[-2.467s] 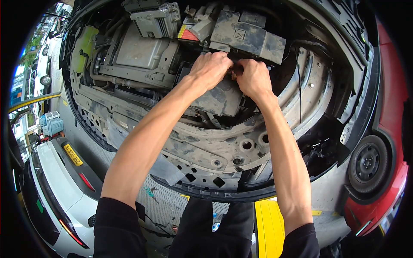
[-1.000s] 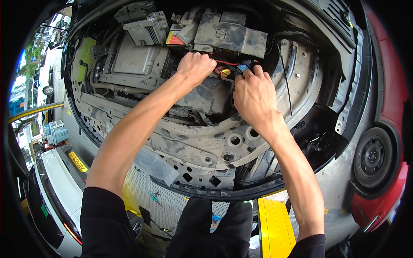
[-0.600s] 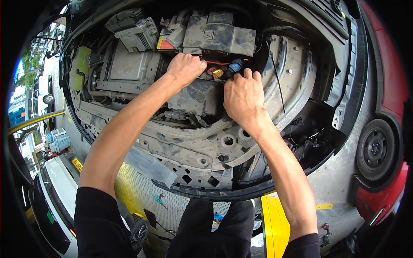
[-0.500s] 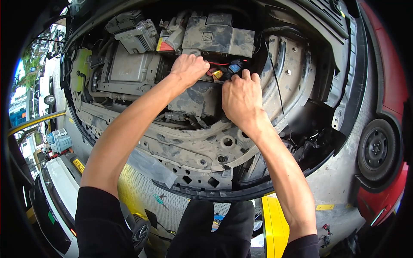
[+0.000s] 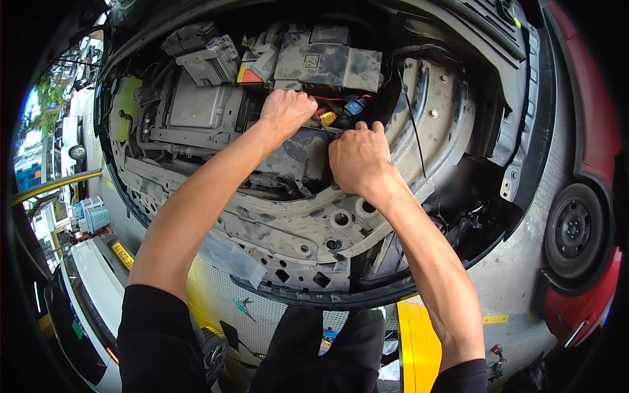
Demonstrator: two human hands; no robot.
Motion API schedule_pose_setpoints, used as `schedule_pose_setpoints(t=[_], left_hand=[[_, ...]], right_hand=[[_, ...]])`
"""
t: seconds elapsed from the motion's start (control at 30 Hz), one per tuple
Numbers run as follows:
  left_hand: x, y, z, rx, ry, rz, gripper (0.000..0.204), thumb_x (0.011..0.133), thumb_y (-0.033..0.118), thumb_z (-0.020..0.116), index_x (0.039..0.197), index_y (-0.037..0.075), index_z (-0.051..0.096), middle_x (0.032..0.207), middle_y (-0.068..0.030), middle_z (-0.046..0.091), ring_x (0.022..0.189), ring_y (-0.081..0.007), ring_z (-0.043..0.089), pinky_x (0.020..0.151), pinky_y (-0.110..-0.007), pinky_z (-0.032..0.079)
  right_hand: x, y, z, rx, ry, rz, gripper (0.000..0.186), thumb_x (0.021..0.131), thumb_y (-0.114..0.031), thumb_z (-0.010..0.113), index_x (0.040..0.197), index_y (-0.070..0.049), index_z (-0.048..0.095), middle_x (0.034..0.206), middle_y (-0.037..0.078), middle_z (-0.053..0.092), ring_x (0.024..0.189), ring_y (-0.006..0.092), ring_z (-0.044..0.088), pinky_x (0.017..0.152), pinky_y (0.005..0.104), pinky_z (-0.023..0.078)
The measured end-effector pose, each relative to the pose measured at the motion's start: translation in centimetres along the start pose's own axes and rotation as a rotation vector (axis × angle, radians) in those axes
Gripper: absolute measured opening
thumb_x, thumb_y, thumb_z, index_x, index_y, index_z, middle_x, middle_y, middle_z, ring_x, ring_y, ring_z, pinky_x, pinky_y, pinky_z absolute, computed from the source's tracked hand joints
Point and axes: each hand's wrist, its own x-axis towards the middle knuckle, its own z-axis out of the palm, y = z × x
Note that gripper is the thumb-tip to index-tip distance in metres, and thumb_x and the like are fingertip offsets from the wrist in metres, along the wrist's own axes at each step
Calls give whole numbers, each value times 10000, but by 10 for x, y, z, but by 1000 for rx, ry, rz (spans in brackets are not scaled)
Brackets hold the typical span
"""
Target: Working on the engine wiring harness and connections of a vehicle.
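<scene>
Both of my arms reach into a dusty, open engine bay. My left hand is closed, its fingers curled in beside a small yellow connector; what they grip is hidden behind the hand. My right hand is closed too, at the right end of a dusty black box, and its fingertips are out of sight. Between and beyond the hands lie a blue-topped connector and a thin red wire. Behind them sits a large dusty black cover.
To the left are a finned metal module, a flat grey cover and a greenish fluid tank. A thin black rod crosses the metal panel on the right. The bay's perforated front beam runs nearest me. A red car stands at far right.
My right hand has drawn slightly toward me and left, away from the blue-topped connector. The left hand stays by the yellow connector. The whole view has shifted slightly.
</scene>
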Motion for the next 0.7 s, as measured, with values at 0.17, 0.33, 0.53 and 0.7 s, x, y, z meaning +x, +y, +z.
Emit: schedule_pose_setpoints(t=[0.17, 0.33, 0.53, 0.7], left_hand=[[1, 0, -3, -42, -44, 19, 107, 764, 71, 682, 869, 80, 702, 873, -91, 727, 856, -239, 722, 663, -339, 583], [-4, -5, 2, -82, 1, 4, 133, 742, 40, 689, 874, 52, 694, 868, -111, 723, 855, -262, 720, 666, -354, 584], [-10, -8, 7, -105, 55, 0, 156, 718, 23, 688, 874, 20, 684, 852, -148, 713, 825, -288, 717, 653, -369, 581], [-9, -9, 10, -62, 66, 12, 131, 719, 25, 685, 850, 35, 690, 834, -142, 709, 801, -288, 715, 639, -372, 577]], right_hand=[[8, -18, -3, -13, -74, -13, 152, 781, -124, 609, 858, -94, 736, 940, 78, 701, 981, 229, 622, 809, 390, 413], [-3, -6, 3, 89, 51, 14, 154, 777, -183, 641, 833, -64, 721, 915, 126, 692, 926, 268, 624, 788, 392, 439], [-6, -4, 32, 132, 453, 21, 201, 741, -202, 654, 788, -8, 676, 839, 142, 661, 860, 285, 592, 779, 386, 438], [-8, -3, 32, 109, 436, 24, 204, 749, -204, 651, 796, -6, 675, 841, 135, 658, 881, 276, 583, 791, 378, 428]])
